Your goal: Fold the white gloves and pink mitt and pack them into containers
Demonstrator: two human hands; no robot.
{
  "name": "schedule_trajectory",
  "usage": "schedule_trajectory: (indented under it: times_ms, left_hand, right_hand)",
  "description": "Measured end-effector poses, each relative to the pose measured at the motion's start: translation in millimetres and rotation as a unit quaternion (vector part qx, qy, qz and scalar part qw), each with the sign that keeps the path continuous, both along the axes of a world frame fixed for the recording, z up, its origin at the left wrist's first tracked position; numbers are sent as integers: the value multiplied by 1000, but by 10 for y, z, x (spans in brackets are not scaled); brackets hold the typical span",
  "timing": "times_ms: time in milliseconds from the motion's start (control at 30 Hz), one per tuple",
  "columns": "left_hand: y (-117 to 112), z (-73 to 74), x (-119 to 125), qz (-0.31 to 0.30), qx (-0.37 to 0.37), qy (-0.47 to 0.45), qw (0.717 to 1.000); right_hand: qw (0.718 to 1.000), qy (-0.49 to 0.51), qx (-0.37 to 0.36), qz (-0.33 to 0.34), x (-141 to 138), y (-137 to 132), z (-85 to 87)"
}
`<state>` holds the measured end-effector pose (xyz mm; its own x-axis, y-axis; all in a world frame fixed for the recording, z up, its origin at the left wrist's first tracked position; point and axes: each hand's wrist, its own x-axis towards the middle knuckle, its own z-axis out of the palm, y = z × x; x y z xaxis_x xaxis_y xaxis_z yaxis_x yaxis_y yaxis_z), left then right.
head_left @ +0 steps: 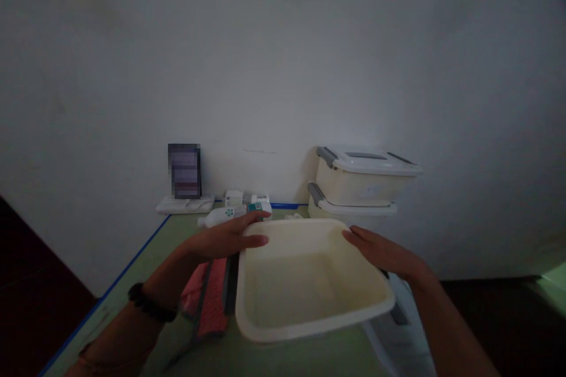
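Note:
A cream plastic bin (pixel 292 285) without a lid is held up over the table between both hands, its opening tilted towards me and nothing visible inside. My left hand (pixel 234 235) grips its far left corner, thumb over the rim. On the far right corner, my right hand (pixel 382 247) is closed round the rim, its other fingers hidden behind the wall. A pink cloth (pixel 213 300) with a dark edge lies left of the bin. Partly under my right forearm is a pale lid (pixel 393 324) with grey clips.
Two lidded boxes (pixel 367 179) with grey latches are stacked at the back right by the wall. A white bottle (pixel 239 212) lies on its side behind my left hand. A screen on a stand (pixel 186 174) is at the back left. Blue tape (pixel 132 256) edges the green tabletop.

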<state>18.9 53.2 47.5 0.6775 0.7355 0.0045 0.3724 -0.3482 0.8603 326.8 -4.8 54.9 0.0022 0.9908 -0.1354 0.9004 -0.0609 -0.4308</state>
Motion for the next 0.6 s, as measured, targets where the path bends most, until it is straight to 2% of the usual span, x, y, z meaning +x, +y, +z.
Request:
schedule_trajectory:
  times_ms: [67, 167, 233, 300, 367, 467, 600]
  left_hand:
    - [6, 4, -22, -19, 34, 46, 998]
    - [43, 42, -124, -13, 47, 90, 995]
    - [90, 76, -239, 0, 50, 117, 992]
    - [144, 106, -370, 24, 69, 149, 986]
    - [184, 126, -488, 51, 86, 192, 976]
    - [208, 125, -595, 71, 80, 248, 963]
    - [241, 22, -631, 86, 66, 323, 940]
  right_hand:
    - [999, 25, 25, 14, 7, 14, -111]
    - [991, 45, 121, 16, 43, 28, -212]
    - [980, 23, 197, 19, 39, 18, -219]
    - [970, -8, 239, 51, -25, -14, -186]
    - [968, -26, 230, 102, -152, -63, -140]
    - [974, -51, 168, 145, -383, -133, -106]
    - [972, -113, 149, 139, -572, -145, -157]
